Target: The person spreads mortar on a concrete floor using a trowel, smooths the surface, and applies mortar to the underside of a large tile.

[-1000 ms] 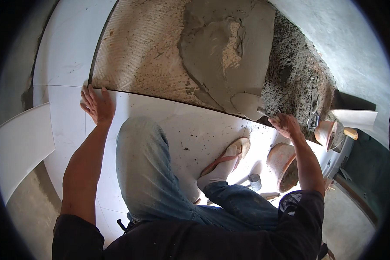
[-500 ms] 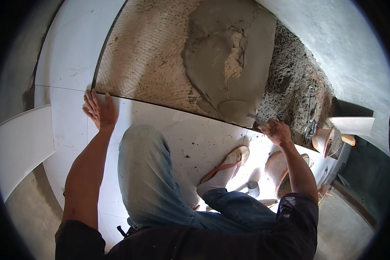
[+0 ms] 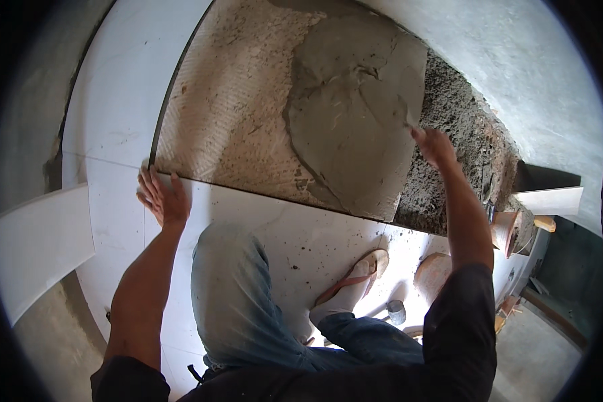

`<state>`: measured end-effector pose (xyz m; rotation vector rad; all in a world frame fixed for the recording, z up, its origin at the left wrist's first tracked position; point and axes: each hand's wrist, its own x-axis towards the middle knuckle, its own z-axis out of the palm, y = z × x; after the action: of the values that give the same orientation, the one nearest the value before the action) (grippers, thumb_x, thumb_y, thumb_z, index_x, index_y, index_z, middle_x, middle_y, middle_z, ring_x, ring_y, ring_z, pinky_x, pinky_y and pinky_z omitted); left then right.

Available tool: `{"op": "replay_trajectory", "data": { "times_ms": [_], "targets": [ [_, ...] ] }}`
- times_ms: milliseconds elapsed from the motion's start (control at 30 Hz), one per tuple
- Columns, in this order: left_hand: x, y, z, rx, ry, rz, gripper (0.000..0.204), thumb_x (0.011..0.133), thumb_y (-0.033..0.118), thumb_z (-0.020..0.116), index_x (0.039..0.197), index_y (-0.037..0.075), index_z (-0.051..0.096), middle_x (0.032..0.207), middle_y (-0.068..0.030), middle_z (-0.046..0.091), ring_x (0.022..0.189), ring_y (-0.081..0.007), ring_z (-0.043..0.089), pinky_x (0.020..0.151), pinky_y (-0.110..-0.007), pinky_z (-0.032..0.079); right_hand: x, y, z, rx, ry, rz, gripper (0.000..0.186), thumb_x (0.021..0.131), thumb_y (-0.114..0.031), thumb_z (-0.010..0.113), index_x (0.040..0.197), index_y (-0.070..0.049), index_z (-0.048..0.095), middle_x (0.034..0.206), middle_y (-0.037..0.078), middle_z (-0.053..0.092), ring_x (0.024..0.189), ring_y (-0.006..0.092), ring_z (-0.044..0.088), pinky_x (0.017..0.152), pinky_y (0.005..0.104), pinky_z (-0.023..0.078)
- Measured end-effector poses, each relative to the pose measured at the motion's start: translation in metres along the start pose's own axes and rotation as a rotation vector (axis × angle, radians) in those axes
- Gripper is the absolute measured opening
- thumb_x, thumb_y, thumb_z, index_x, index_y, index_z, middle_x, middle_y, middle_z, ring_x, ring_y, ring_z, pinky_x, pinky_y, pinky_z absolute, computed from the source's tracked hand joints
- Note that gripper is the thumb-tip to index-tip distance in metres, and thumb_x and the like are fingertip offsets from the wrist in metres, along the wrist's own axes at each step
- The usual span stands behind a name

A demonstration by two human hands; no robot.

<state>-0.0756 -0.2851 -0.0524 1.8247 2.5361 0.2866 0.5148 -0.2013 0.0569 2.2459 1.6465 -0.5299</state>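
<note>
My right hand is closed round a trowel, whose mortar-smeared blade lies over the right side of the wet grey mortar. That mortar coats the right part of a tan surface with fine ridges, and its right edge is straight. On the white floor tiles, my left hand rests with fingers spread. Its fingertips reach the dark edge at the near left corner of the ridged surface.
Rough dark mortar fills the strip beside the right wall. A mallet lies right of my sandalled foot. A clay-coloured bowl and a yellow-handled tool are at the right. A white panel stands at left.
My right hand has moved away from me with the trowel, from the near edge onto the mortar's right side. The bare patch in the mortar is now covered. My left hand stays at the corner.
</note>
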Motion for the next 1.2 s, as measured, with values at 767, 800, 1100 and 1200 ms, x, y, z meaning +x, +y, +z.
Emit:
{"op": "replay_trajectory", "data": {
  "times_ms": [767, 800, 1100, 1200],
  "targets": [
    [0.003, 0.002, -0.015, 0.008, -0.110, -0.035, 0.065, 0.093, 0.038, 0.045, 0.143, 0.001, 0.025, 0.155, -0.0157, 0.018, 0.144, -0.0321, 0.011, 0.114, -0.055, 0.005, -0.075, -0.198, 0.045, 1.236, -0.130, 0.266, 0.058, 0.094, -0.057, 0.044, 0.104, 0.000, 0.052, 0.069, 0.010, 0.053, 0.055, 0.0209, 0.057, 0.047, 0.0366, 0.048],
    [0.003, -0.001, -0.015, 0.021, -0.116, -0.028, 0.066, 0.093, 0.038, 0.045, 0.143, 0.000, 0.025, 0.155, -0.0161, 0.017, 0.145, -0.0321, 0.010, 0.114, -0.054, 0.004, -0.060, -0.219, 0.053, 1.259, -0.076, 0.227, 0.056, 0.095, -0.055, 0.044, 0.104, -0.001, 0.052, 0.069, 0.009, 0.052, 0.055, 0.0214, 0.057, 0.047, 0.0373, 0.047],
    [0.008, 0.005, -0.024, -0.039, -0.151, -0.027, 0.064, 0.093, 0.033, 0.046, 0.143, 0.001, 0.022, 0.155, -0.0156, 0.015, 0.144, -0.0327, 0.008, 0.114, -0.055, 0.003, 0.097, -0.313, -0.065, 1.318, -0.216, 0.183, 0.051, 0.096, -0.051, 0.045, 0.100, -0.001, 0.051, 0.070, 0.010, 0.053, 0.054, 0.0207, 0.054, 0.046, 0.0362, 0.048],
    [0.010, 0.001, -0.026, -0.054, -0.194, -0.060, 0.069, 0.092, 0.038, 0.046, 0.144, 0.000, 0.021, 0.156, -0.0163, 0.013, 0.145, -0.0324, 0.006, 0.115, -0.054, 0.000, 0.103, -0.242, -0.065, 1.325, -0.197, 0.167, 0.052, 0.095, -0.051, 0.047, 0.109, -0.001, 0.049, 0.074, 0.010, 0.054, 0.054, 0.0191, 0.054, 0.046, 0.0341, 0.048]
  ]
}}
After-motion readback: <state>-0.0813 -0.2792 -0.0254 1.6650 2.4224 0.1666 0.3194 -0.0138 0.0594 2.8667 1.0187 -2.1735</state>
